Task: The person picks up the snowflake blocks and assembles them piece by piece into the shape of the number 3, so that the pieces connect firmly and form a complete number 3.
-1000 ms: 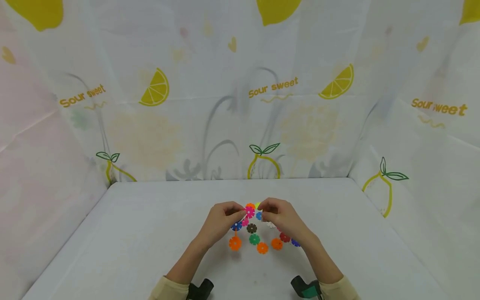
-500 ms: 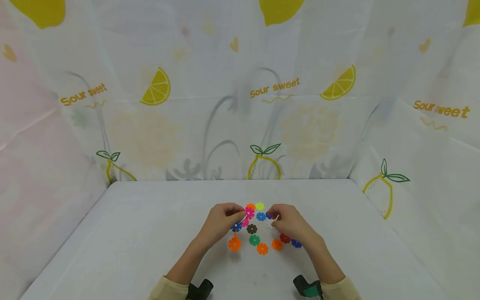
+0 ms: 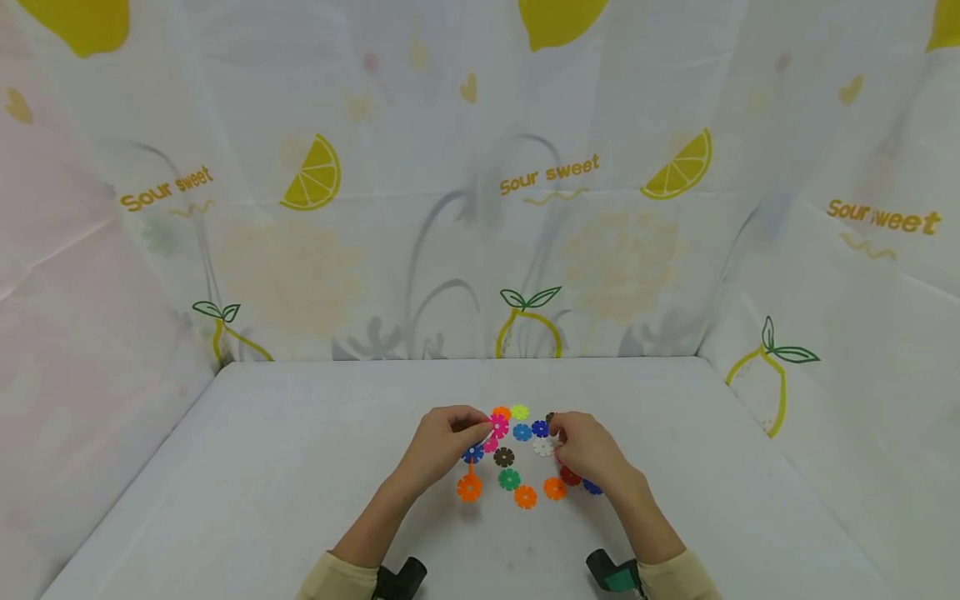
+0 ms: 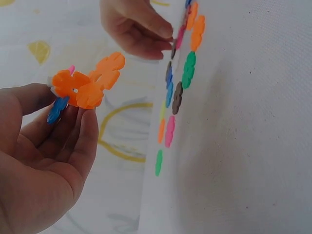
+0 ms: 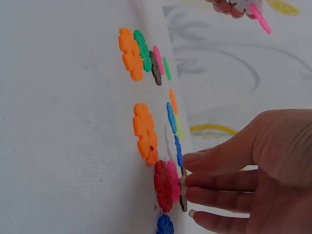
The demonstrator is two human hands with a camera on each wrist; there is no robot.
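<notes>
My left hand point(image 3: 448, 440) pinches a small cluster of joined plastic snowflake discs above the table. Orange discs point(image 4: 90, 90) and a blue disc point(image 4: 57, 109) show in the left wrist view; a pink disc point(image 3: 498, 426) faces the head camera. Its fingertips partly hide the joints. Over at the loose discs' right side, my right hand point(image 3: 588, 448) is low, thumb and fingers apart, with fingertips at a dark brown disc point(image 5: 183, 195). A red disc point(image 5: 163, 186) and a pink disc point(image 5: 173, 180) lie close to those fingers.
Between the hands, several loose discs lie flat on the white table point(image 3: 300, 467), among them a yellow disc point(image 3: 520, 412), a green disc point(image 3: 509, 479) and an orange disc point(image 3: 525, 497). A lemon-printed curtain point(image 3: 420, 250) stands behind the table.
My right hand has moved right and slightly nearer, from beside the yellow disc past the dark blue one to the dark brown disc. The left hand and its cluster stay nearly still.
</notes>
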